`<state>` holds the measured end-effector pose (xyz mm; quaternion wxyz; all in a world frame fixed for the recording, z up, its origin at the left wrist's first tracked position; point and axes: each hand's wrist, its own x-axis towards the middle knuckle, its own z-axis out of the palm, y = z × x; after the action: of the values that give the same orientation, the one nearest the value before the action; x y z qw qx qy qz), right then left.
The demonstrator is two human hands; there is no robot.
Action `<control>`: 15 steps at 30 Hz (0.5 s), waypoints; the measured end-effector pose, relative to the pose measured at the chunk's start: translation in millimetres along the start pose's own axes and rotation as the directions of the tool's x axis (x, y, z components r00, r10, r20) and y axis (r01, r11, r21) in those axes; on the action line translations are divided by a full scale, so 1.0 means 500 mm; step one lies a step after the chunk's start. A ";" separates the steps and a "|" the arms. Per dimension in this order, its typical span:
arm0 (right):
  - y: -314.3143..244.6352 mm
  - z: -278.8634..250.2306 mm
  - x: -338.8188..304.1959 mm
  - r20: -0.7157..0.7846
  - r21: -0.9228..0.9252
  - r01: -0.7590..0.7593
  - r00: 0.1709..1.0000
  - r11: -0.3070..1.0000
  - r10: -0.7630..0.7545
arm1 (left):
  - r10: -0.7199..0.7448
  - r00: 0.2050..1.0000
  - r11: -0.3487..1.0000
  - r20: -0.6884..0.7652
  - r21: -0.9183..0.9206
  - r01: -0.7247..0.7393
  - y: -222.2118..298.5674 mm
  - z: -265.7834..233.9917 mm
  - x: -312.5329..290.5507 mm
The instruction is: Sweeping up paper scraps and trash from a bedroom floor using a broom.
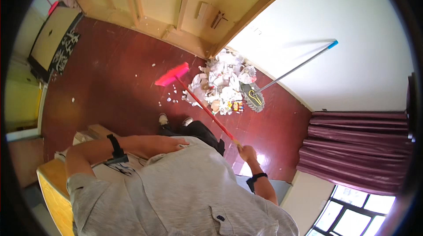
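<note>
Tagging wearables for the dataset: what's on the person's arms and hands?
Both forearms are bare, no gloves. The left hand has a black strap around its wrist with a small black device attached. The right hand has a similar black band on its wrist. Short grey shirt sleeves end near the elbows.

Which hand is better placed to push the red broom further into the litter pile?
Right: the right hand grips the red broom by its handle beside the paper litter pile; the left hand rests on the torso.
</note>
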<state>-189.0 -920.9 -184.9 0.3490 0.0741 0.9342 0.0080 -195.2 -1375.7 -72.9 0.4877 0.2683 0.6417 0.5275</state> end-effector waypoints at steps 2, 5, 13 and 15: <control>-0.047 -0.015 0.027 0.010 -0.015 0.161 0.987 0.987 -0.161 | 0.346 0.936 0.825 0.067 0.454 -0.338 -0.010 0.020 -0.006; -0.129 -0.040 0.121 0.007 -0.080 0.382 0.924 0.921 -0.382 | 0.127 0.980 0.964 -0.156 0.252 -0.085 -0.051 0.090 0.004; -0.167 -0.118 0.349 0.293 -0.361 0.509 0.857 0.781 -0.423 | 0.357 0.831 0.895 -0.427 0.411 -0.173 0.012 0.277 0.102; -0.067 -0.150 0.383 0.348 -0.387 0.585 0.809 0.713 -0.475 | 0.319 0.790 0.921 -0.524 0.367 -0.129 0.017 0.333 0.133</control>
<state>-385.2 -923.7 -255.0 0.4457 -0.2864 0.8384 0.1281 -70.8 -1246.8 -82.5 0.1561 0.2456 0.7966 0.5298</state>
